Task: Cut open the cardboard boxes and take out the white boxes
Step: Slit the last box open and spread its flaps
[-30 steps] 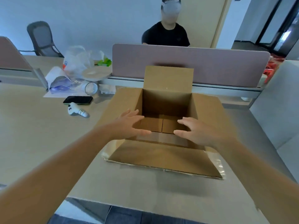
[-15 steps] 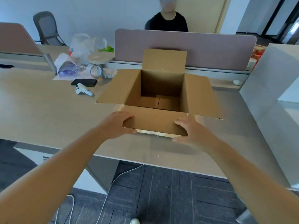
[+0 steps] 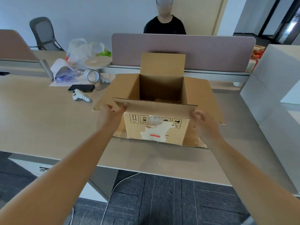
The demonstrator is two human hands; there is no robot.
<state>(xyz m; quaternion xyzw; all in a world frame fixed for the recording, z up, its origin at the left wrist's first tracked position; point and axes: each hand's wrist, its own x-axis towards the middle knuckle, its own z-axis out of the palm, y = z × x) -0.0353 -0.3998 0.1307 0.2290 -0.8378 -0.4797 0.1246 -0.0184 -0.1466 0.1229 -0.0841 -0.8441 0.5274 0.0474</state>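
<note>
Head view. An opened cardboard box [image 3: 155, 127] is seen standing on the desk [image 3: 40, 124], near its front edge. All four top flaps are folded outward or upward: the far flap stands upright against the desk divider [image 3: 211, 52], the side flaps are spread left and right, and the near flap [image 3: 154, 105] is raised to roughly level. Handling symbols and a torn white label with a red strip are visible on the near wall. What little of the interior is seen appears bare; no white box can be made out inside.

The left hand [image 3: 110, 117] is placed at the left corner of the near flap, which is pinched between thumb and curled fingers. The right hand [image 3: 203, 122] is held at the right corner of the same flap with its fingers curled; whether the flap edge is actually gripped cannot be told.

To the left of the box, a black phone [image 3: 82, 88] and a white controller [image 3: 79, 96] are lying just beside each other. Behind them, a glass jar [image 3: 93, 76], crumpled plastic bags [image 3: 78, 51] and papers are gathered. A person in a black shirt [image 3: 164, 26] is seated beyond the divider.
</note>
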